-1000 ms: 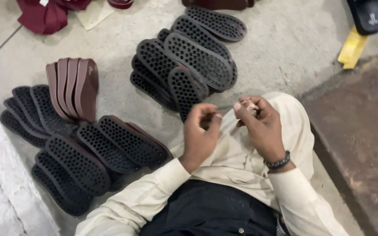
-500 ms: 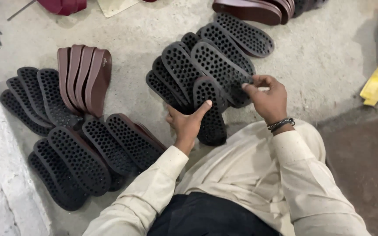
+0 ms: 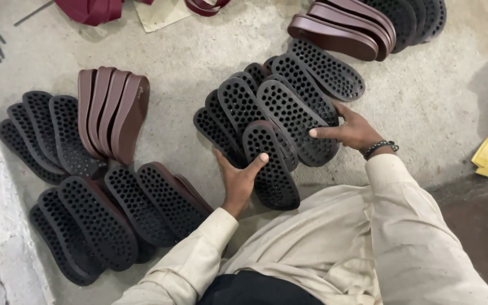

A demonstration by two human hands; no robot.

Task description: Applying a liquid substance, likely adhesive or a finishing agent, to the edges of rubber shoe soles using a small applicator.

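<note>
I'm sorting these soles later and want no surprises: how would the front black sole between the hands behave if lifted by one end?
The front sole looks moulded and thick, so it would probably bend a little rather than flop. Its studded face should grip the fingers, not slip. The left hand touches its edge; since it leans on the fanned pile, lifting it may shift the neighbours.
</note>
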